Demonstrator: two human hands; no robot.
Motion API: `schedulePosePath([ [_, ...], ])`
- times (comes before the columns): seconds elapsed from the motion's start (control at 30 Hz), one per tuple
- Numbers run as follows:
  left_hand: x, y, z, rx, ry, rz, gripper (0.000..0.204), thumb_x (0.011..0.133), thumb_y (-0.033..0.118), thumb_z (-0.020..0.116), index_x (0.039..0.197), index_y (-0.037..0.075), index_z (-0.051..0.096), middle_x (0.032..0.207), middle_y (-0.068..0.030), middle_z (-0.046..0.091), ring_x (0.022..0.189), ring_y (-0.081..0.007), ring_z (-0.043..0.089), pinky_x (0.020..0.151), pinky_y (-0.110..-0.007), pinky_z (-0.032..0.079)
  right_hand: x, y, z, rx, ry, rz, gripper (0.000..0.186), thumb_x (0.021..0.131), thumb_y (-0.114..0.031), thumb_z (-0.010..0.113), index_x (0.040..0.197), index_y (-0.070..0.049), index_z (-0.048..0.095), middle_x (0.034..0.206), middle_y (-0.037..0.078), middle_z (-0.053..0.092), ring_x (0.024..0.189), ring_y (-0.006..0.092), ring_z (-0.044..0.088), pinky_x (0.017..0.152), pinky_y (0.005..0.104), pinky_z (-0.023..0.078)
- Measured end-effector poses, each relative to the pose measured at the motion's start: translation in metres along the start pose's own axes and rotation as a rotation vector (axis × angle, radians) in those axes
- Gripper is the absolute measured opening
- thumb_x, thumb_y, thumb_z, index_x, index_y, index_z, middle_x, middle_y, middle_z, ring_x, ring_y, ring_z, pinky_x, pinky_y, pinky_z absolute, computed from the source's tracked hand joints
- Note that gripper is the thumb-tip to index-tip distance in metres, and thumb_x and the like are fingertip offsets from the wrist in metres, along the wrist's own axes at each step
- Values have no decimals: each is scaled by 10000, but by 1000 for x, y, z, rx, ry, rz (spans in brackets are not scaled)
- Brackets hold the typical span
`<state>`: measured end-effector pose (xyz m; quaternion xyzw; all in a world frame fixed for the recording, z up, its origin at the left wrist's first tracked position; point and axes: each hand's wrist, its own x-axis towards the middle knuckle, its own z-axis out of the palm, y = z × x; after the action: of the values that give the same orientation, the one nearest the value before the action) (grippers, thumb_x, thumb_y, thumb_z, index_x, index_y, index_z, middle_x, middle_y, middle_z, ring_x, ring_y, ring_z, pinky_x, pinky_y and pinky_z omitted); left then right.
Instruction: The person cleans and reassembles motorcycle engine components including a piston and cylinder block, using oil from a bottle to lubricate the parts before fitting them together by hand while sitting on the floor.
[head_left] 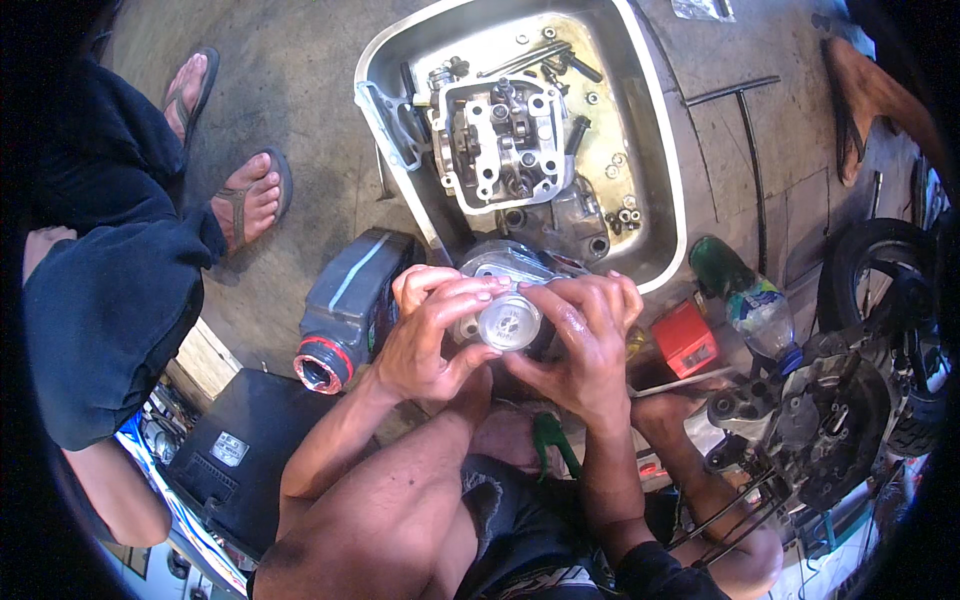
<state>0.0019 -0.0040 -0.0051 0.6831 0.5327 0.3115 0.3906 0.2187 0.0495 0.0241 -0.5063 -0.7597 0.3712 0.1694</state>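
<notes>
A round silver piston (509, 325) sits at the top of a grey metal engine cylinder (508, 258), low in the middle of the view. My left hand (440, 330) grips it from the left, thumb at the near rim and fingertips at the far side. My right hand (575, 345) closes round it from the right, its fingers over the cylinder's edge. Just beyond, a cylinder head (500, 135) lies in a metal tray (660, 130) with bolts, nuts and a gasket (395, 145); the cylinder's lower part is hidden.
A grey jug (348, 290) stands left, a red box (685, 340) and plastic bottle (755, 310) right. Engine parts (830, 420) and a tyre (855, 260) crowd the right. A T-handle tool (750, 140) lies on the floor. Other people's feet (250, 200) (850, 120) are at both sides.
</notes>
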Motion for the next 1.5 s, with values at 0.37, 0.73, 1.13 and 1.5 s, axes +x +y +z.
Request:
schedulePosePath([
  [0.37, 3, 1, 2, -7, -1, 6, 503, 938, 365, 710, 1309, 102, 495, 1385, -87, 636, 1182, -292, 533, 1061, -482, 315, 1, 0, -1, -33, 8, 6, 587, 627, -349, 874, 1168, -189, 713, 1058, 1, 612, 1032, 224, 575, 1021, 471, 322],
  [0.73, -2, 3, 3, 11, 1, -29, 508, 951, 398, 690, 1317, 107, 492, 1400, -85, 626, 1212, -292, 500, 1083, -493, 289, 6, -5, -4, 4, -25, 32, 617, 608, -316, 888, 1181, -176, 707, 1070, 2, 612, 1054, 235, 565, 1005, 464, 326],
  [1.13, -6, -6, 6, 33, 18, 19, 513, 951, 423, 691, 1300, 103, 494, 1342, -86, 647, 1213, -294, 518, 1077, -513, 307, 3, -1, -5, -35, -20, -20, 593, 638, -335, 878, 1187, -183, 712, 1069, 3, 609, 1054, 233, 569, 1009, 463, 325],
  [1.5, -7, -4, 5, -69, 51, 23, 504, 941, 245, 652, 1361, 79, 428, 1462, -157, 567, 1317, -341, 470, 1138, -538, 247, 5, -10, 2, -90, -24, -3, 625, 663, -385, 871, 1224, -170, 695, 1072, 15, 612, 1048, 229, 585, 1025, 471, 321],
])
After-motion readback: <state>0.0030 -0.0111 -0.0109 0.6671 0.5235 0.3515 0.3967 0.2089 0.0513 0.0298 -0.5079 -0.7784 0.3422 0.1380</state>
